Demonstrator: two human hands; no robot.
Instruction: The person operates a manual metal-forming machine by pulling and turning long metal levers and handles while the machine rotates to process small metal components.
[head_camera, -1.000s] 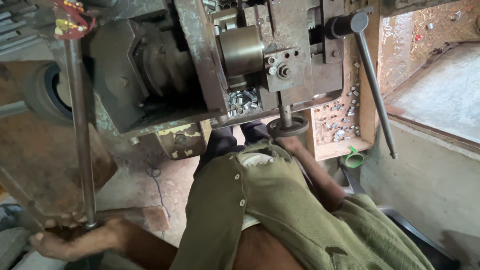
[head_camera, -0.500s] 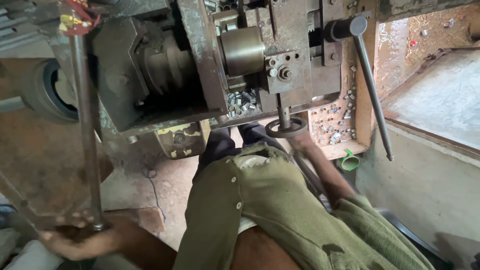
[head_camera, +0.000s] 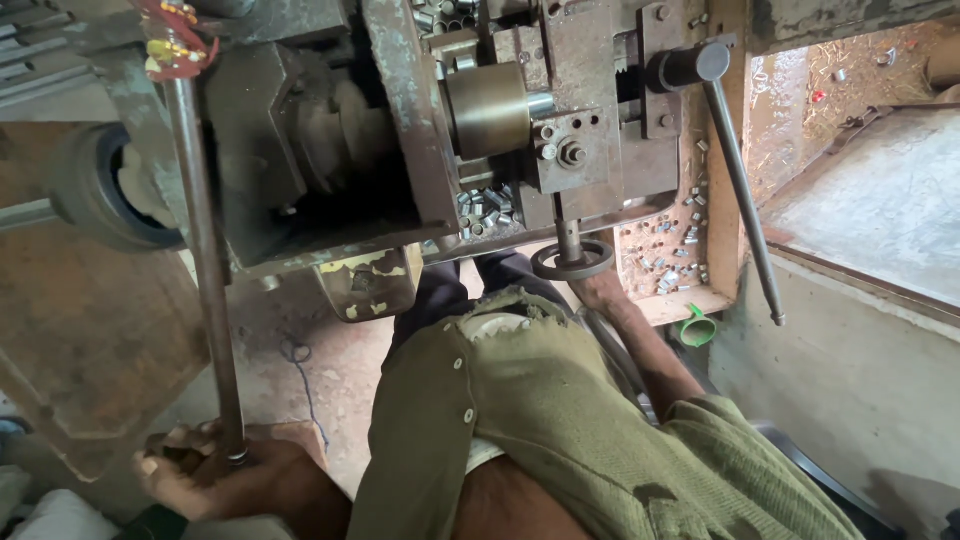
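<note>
Fingers of the left hand (head_camera: 215, 475) are wrapped tight around the lower end of the long steel bar (head_camera: 205, 270), which runs up beside the machine (head_camera: 420, 130). Farther, right hand (head_camera: 603, 293) touches the small handwheel (head_camera: 572, 261) under the machine; its fingers cannot be seen clearly.

no packages, labels, signs or screens in view

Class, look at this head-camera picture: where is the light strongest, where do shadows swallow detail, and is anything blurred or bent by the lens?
Head view: brightest on the concrete ledge at right, where daylight washes it pale; deep shadow fills the machine's recess, hiding detail there; the left hand on the long bar looks slightly soft; the lever and small metal pieces stay sharp; straight edges lean near the borders, a wide-angle effect.
</note>
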